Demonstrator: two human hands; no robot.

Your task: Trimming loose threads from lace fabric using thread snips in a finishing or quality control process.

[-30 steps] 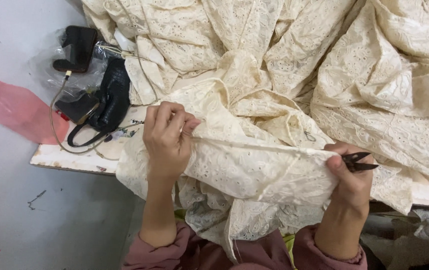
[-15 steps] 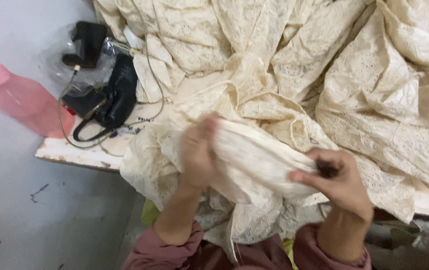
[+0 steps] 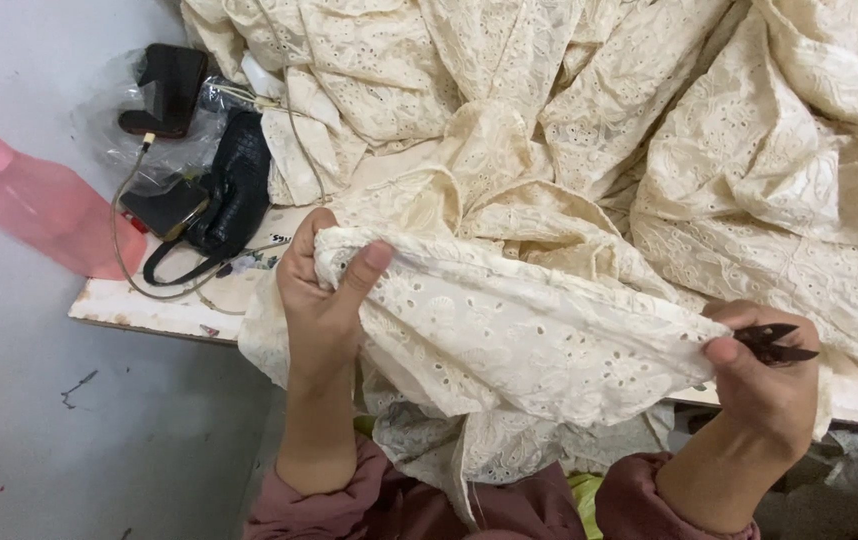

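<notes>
Overall view: head camera looking down at two bare hands stretching a fold of cloth above the near edge of a counter (image 3: 139,305).
Left hand (image 3: 321,300): raised, with thumb and fingers closed around the left end of the fold; the thumb lies on the near face of the cloth.
Right hand (image 3: 764,385): closed on the right end of the fold, and also holding small black thread snips (image 3: 774,343), their pointed blades aimed right, beyond the cloth's edge.
Cream eyelet-embroidered cotton fabric (image 3: 539,340): the held part spans the gap between the two hands, pulled fairly taut along its top edge and sagging below toward the lap; the remainder lies heaped in deep folds across the counter behind.
Maroon sleeves (image 3: 639,490): visible at both wrists, along the bottom edge.
Black handbag with loop strap (image 3: 229,195): on the counter's left end, just beside the heaped cloth.
Clear plastic bag (image 3: 114,130): crumpled beside the handbag; a dark object rests on it, its kind not discernible.
Thin beige cable (image 3: 121,225): curves around the handbag.
Pink translucent plastic bottle (image 3: 34,195): lying on the grey floor (image 3: 39,430), left of the counter.
</notes>
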